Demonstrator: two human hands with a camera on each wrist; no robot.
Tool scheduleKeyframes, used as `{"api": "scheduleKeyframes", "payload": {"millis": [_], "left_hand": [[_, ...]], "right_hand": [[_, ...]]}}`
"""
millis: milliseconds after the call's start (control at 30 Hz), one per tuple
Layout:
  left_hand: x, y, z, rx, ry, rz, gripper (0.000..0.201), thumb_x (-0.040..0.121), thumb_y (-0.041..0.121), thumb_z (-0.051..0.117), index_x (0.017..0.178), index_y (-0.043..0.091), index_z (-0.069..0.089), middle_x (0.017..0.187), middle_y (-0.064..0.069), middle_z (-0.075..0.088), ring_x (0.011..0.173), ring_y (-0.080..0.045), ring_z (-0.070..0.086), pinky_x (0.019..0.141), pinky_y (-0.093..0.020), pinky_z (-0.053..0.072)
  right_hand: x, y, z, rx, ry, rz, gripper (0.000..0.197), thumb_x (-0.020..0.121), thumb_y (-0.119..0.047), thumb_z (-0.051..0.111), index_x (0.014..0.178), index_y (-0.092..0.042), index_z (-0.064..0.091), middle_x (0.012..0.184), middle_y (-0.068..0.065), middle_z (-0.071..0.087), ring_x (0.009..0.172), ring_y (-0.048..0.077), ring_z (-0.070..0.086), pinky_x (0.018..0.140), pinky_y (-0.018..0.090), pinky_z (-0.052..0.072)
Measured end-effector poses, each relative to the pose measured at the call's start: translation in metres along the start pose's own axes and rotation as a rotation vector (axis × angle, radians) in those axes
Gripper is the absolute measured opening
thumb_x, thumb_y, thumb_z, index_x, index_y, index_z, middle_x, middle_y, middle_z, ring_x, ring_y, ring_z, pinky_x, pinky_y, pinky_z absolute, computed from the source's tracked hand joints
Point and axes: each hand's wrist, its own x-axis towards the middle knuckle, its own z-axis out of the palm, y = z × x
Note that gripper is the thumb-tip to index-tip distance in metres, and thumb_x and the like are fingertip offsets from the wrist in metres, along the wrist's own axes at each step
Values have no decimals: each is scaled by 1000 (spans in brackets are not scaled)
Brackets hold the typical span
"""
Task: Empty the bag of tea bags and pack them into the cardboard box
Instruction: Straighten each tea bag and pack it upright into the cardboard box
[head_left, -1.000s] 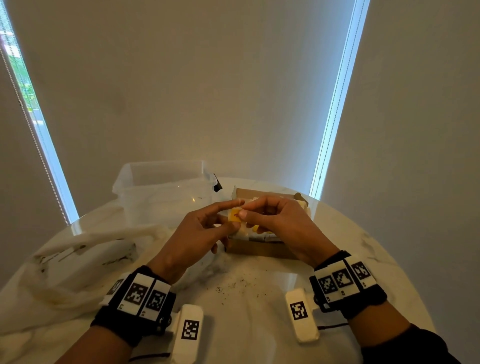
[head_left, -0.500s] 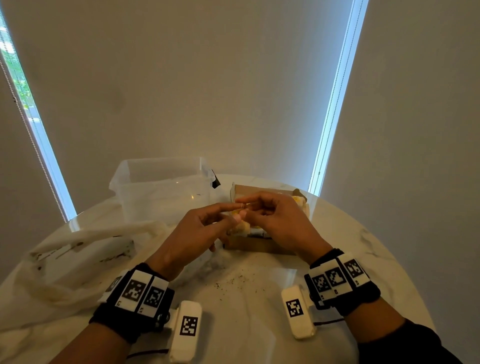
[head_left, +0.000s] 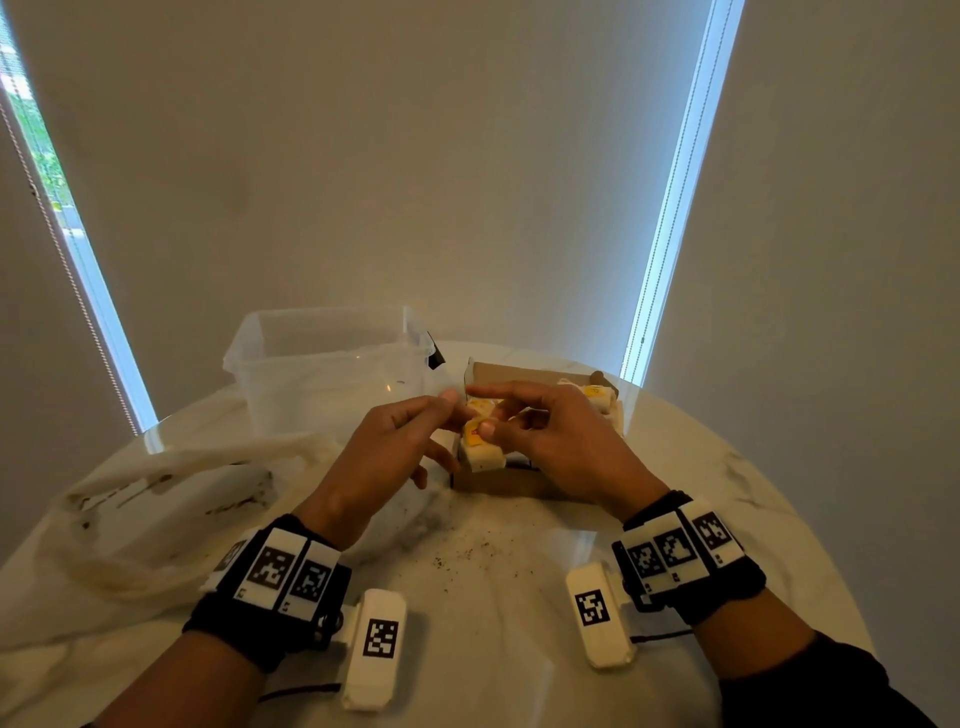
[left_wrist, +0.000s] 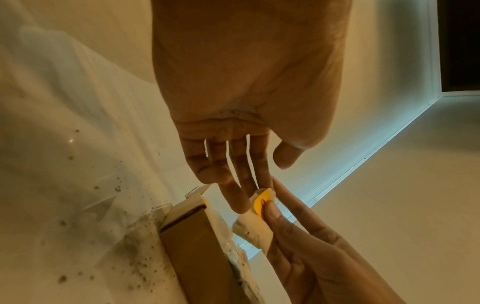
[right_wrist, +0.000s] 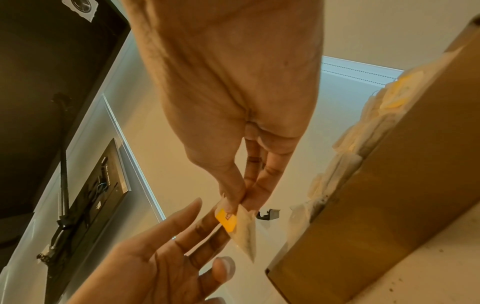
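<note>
My right hand (head_left: 493, 421) pinches a white tea bag (head_left: 483, 454) by its yellow tag (head_left: 474, 434), thumb on the tag, just above the front left corner of the open cardboard box (head_left: 509, 486). In the right wrist view the tea bag (right_wrist: 244, 232) hangs below the pinch. My left hand (head_left: 447, 415) is beside it with straight fingers (left_wrist: 241, 197), their tips at the bag's top edge (left_wrist: 259, 207). Several tea bags (head_left: 595, 396) lie in the box. The emptied plastic bag (head_left: 156, 499) lies crumpled on the left.
A clear plastic tub (head_left: 327, 364) stands behind the left hand, next to the box. Loose tea crumbs (head_left: 467, 553) are scattered on the round marble table (head_left: 519, 649). The table's edge curves round on the right, with closed blinds behind.
Both hands were pinching the tea bag's tag together. Now the left fingers have straightened and let go, and the bag hangs from the right hand alone, a little lower.
</note>
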Motion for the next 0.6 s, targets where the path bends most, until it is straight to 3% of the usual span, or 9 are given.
{"api": "scheduleKeyframes", "payload": {"millis": [100,233,400,500,600], "left_hand": [[2,-1,2,-18,1,-37,43,107,54,47,110,27,80,105,12,80,81,-20,77,62,-27,54],[2,-1,1,-74,-14,-41,40,108,53,48,118,25,75,109,7,80,87,-27,77,67,-33,56],[2,-2,-3,-127,25,-40,30,110,42,51,123,24,71,111,7,81,84,-21,77,72,-39,57],[3,-4,-4,-109,9,-74,27,109,41,54,121,25,72,112,9,80,84,-21,78,70,-36,59],[1,-6,-3,-67,-67,-109,29,107,43,56,118,23,75,115,7,79,86,-21,78,69,-33,61]], "right_hand": [[0,1,0,-2,16,35,24,95,-42,76,119,-42,79,104,-20,78,99,0,71,92,25,56],[-1,1,-3,10,64,93,15,95,-39,78,109,-35,82,99,-20,77,94,-1,70,84,19,54],[3,2,-38,129,294,152,13,97,-35,77,109,-31,80,102,-12,79,93,7,75,84,29,63],[4,8,-65,215,457,147,15,99,-31,76,113,-27,80,105,-9,80,96,11,76,84,37,64],[7,15,-78,232,517,154,16,100,-30,75,115,-25,78,105,-5,81,96,15,78,78,37,64]]}}
